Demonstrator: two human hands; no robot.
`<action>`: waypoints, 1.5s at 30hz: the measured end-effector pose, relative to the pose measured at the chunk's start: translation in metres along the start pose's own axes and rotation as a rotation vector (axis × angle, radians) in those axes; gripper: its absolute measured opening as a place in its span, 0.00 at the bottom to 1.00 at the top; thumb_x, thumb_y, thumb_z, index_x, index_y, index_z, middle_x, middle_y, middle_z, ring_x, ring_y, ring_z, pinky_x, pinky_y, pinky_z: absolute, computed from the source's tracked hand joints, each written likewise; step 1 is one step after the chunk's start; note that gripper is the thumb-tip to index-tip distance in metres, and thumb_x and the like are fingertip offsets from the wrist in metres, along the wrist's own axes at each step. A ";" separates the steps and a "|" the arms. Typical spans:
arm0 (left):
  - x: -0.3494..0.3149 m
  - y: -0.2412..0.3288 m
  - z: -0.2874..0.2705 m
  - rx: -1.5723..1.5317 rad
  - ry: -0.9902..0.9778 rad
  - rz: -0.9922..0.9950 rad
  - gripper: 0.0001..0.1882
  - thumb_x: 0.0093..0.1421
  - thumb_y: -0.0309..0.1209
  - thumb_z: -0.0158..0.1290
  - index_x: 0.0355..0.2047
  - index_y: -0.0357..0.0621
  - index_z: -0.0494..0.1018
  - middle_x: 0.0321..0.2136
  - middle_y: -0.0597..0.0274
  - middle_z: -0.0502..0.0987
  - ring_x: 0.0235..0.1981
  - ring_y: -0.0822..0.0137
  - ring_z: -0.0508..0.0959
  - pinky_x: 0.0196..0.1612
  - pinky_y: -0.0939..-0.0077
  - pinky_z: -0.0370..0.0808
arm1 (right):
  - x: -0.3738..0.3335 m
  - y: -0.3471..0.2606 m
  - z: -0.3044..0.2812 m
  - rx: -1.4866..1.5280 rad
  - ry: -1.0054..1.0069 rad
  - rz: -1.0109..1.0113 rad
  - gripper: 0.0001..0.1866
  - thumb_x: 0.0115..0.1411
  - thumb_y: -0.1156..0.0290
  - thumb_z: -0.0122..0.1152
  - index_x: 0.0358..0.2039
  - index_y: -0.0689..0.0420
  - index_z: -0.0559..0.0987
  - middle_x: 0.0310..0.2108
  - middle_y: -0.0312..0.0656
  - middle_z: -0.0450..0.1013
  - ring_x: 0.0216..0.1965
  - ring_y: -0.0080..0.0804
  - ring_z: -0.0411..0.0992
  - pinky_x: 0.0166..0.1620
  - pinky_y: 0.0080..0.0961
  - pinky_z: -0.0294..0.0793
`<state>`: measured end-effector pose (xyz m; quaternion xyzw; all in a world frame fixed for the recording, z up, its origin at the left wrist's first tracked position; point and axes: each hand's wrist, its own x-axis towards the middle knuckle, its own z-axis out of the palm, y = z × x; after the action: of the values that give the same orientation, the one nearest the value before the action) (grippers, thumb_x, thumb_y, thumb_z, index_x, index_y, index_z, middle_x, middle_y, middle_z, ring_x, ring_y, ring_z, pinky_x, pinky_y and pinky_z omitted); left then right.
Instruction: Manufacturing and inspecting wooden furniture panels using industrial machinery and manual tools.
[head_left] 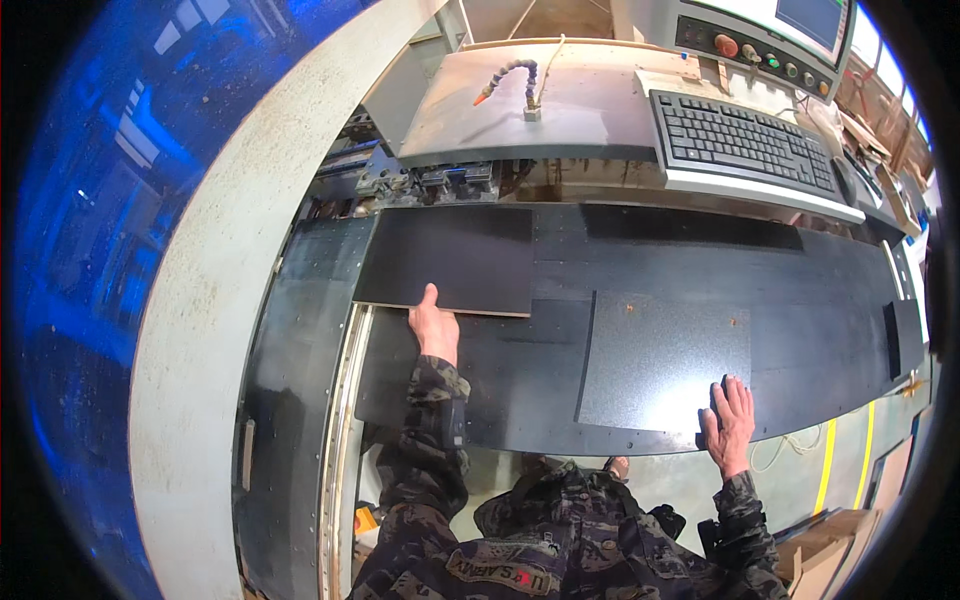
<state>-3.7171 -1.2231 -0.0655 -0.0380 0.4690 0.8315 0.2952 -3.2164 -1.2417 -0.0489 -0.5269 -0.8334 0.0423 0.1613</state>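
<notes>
A dark brown rectangular panel (450,255) lies at the far left of the black machine table, its far edge close to the clamp mechanism. My left hand (434,328) grips its near edge, thumb on top and the other fingers mostly hidden at the edge. To the right, nearer to me, lies a second panel (660,350), speckled grey and shiny, with two small brownish spots near its far corners. My right hand (731,420) rests with fingers stretched out at this panel's near right corner, its fingertips at the edge.
The black table (500,400) curves along its near side. A metal rail (345,440) runs at the left beside a white machine frame (200,300). Beyond stand a grey cover with a bendable nozzle (515,75), a keyboard (745,140) and a control panel (760,55). Cardboard (830,550) lies low right.
</notes>
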 end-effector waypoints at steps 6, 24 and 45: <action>0.064 0.000 -0.003 -0.054 0.037 -0.005 0.13 0.59 0.28 0.51 0.41 0.29 0.69 0.39 0.54 0.74 0.37 0.60 0.75 0.40 0.70 0.74 | -0.003 0.005 0.003 0.002 0.055 -0.013 0.21 0.53 0.65 0.53 0.47 0.59 0.74 0.55 0.52 0.63 0.58 0.51 0.58 0.61 0.47 0.52; -0.023 -0.036 0.034 1.792 0.013 0.545 0.52 0.51 0.63 0.48 0.58 0.26 0.52 0.57 0.21 0.48 0.61 0.34 0.48 0.59 0.42 0.45 | -0.001 0.012 0.003 0.000 0.045 -0.080 0.21 0.52 0.67 0.53 0.47 0.59 0.73 0.54 0.54 0.63 0.57 0.54 0.59 0.60 0.48 0.53; -0.019 -0.034 0.062 1.979 0.166 1.452 0.27 0.50 0.55 0.52 0.13 0.41 0.71 0.15 0.53 0.73 0.17 0.50 0.74 0.19 0.56 0.68 | 0.019 0.006 -0.012 0.134 0.020 -0.114 0.19 0.54 0.60 0.55 0.44 0.54 0.73 0.48 0.49 0.65 0.50 0.45 0.63 0.53 0.43 0.63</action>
<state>-3.6699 -1.1694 -0.0505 0.4191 0.8271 0.0842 -0.3650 -3.2144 -1.2234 -0.0348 -0.4669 -0.8558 0.0831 0.2067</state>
